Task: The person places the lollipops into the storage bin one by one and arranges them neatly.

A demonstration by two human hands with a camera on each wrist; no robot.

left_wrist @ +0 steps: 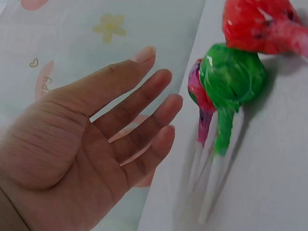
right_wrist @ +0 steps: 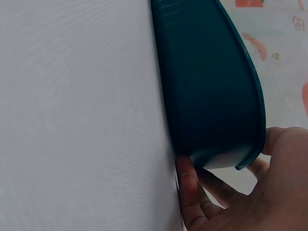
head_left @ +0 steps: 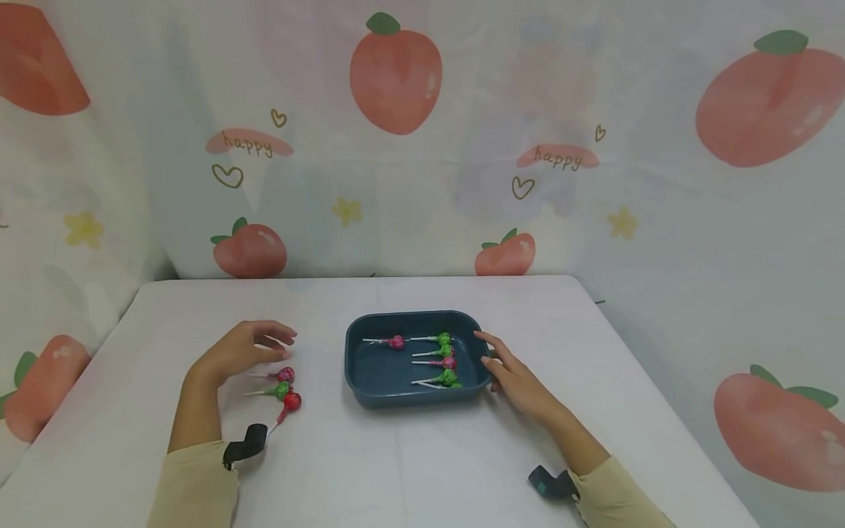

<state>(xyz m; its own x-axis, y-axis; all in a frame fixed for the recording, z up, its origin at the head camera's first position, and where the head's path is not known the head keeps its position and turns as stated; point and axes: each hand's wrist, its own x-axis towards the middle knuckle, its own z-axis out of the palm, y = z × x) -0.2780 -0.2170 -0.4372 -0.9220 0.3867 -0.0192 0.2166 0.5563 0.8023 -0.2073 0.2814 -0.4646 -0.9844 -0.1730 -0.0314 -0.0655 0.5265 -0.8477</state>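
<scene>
My left hand [head_left: 240, 350] hovers at the left of the table, fingers loosely bent and nothing in them. Close in front of it lie three wrapped lollipops: a pink-purple lollipop [head_left: 285, 375], a green lollipop [left_wrist: 232, 77] and a red lollipop [head_left: 292, 401]. In the left wrist view the fingertips are apart from them. My right hand [head_left: 518, 378] holds the right end of a dark blue tray [head_left: 389, 397], with fingers at its rim and lower side wall. Inside the tray, several green and pink lollipops [head_left: 444, 351] line the right side; one pink lollipop [head_left: 396, 342] lies further left.
A white cloth [head_left: 409, 469] covers the table. Behind and beside it hangs a curtain [head_left: 422, 198] printed with fruit and flowers. Black wrist mounts stick out from the left sleeve [head_left: 194, 484] and the right sleeve [head_left: 617, 499].
</scene>
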